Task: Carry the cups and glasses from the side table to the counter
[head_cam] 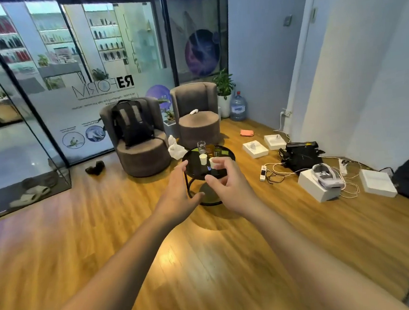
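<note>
Cups (pixel 203 159) and glasses (pixel 201 147) all sit on the table (pixel 191 157); hands (pixel 177 193) spread, empty, reaching; nothing carried yet.

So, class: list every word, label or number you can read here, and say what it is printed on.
"REFORM", seen mirrored: glass partition.
Small lines beneath it: too blurred to read.
Water jug label: too small to read.
Cups, glasses, boxes: no readable text.

Both bare arms are reaching forward, held apart. The left hand (pixel 177 193) is spreading straight fingers, palm inward. The right hand (pixel 228 184) is hanging with fingers loosely curled, holding nothing.
</note>
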`<state>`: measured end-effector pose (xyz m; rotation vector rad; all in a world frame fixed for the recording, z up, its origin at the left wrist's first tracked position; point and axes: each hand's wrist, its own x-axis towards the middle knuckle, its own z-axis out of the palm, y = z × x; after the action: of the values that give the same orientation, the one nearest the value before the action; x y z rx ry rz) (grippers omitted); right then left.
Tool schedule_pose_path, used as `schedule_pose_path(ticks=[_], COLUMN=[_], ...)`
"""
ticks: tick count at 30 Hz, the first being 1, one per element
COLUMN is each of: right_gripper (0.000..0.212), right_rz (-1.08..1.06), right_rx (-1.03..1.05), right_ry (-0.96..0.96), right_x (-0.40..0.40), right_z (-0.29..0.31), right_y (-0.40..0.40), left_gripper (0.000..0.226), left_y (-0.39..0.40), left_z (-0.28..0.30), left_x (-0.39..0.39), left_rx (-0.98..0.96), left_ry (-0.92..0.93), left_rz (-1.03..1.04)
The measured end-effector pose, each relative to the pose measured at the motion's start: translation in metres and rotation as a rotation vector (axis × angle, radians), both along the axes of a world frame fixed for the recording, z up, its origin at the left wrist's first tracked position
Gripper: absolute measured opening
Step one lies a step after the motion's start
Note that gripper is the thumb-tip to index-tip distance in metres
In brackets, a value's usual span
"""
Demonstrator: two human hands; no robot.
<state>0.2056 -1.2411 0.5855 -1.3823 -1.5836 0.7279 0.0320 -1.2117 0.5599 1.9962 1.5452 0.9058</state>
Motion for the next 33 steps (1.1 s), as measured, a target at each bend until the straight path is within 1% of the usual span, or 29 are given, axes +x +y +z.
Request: schedule_pose_path(ticks=[4, 12, 15, 19, 23, 28, 33], right_gripper=[0.049, 0.047, 0.051, 0.056, 0.061, 0.062, 0.064], right_rz=[-0.048, -0.057, -0.052, -0.051, -0.036, -0.045, -0.097], right_rx=[-0.022, -0.054, -0.103, -0.158, -0.234, -0.305, -0.368], right_ry=[-0.007, -0.017, -0.048, -0.099, -0.106, -0.113, -0.122], right_x=[0.0, 0.02, 0.032, 0.05, 0.058, 0.06, 0.059], right_z=[-0.007, -0.031, -0.039, -0.051, -0.071, -0.116, -0.17], right_y=[0.082, 0.276, 0.349, 0.444, 0.517, 0.6, 0.687], left_gripper=[0.098, 0.093, 0.096, 0.097, 0.101, 0.101, 0.096], left_y=[0.087, 0.28, 0.353, 0.446, 0.513, 0.599, 0.69], left_z=[-0.014, -0.035, -0.039, -0.049, -0.079, -0.129, -0.19], left_x=[-0.001, 0.022, 0.034, 0.044, 0.046, 0.042, 0.044], left_rx=[-0.022, -0.077, -0.124, -0.201, -0.284, -0.372, -0.465], left_ry=[-0.019, -0.023, -0.015, -0.056, -0.084, -0.075, -0.001], left_rz=[-0.07, -0.076, -0.07, -0.036, -0.002, 0.003, -0.023])
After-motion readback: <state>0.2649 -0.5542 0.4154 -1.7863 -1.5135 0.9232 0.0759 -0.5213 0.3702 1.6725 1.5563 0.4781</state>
